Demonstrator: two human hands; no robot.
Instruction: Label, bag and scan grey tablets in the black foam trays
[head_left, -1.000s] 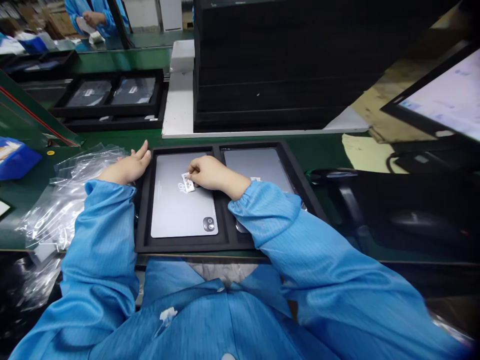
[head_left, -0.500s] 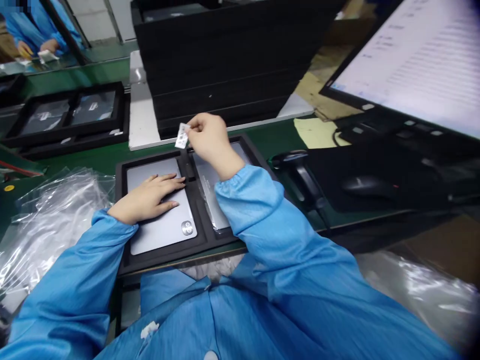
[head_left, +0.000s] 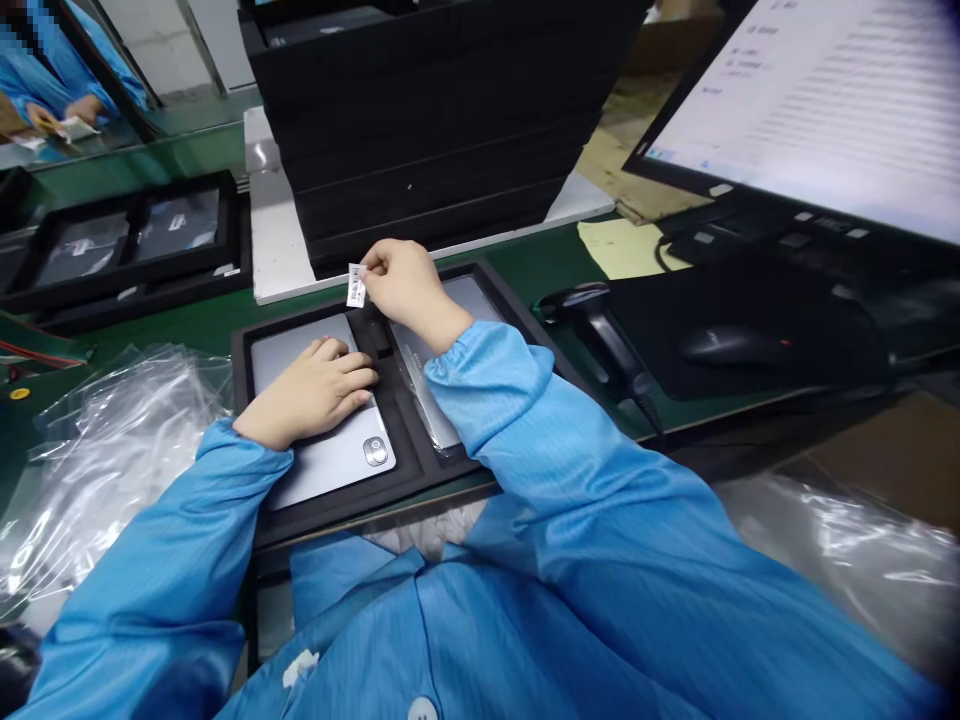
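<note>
A black foam tray in front of me holds two grey tablets face down. My left hand lies on the left tablet, fingers curled, near its camera. My right hand is lifted above the right tablet and pinches a small white barcode sticker between thumb and fingers. Both arms wear blue sleeves.
A tall stack of black trays stands behind on a white board. A barcode scanner, mouse and monitor are to the right. Clear plastic bags lie left. More trays with tablets sit far left; another person's hands are beyond.
My right hand peeled the sticker off the left tablet and lifted it above the tray. My left hand moved from the tray's left edge onto the left tablet. The view swung right.
</note>
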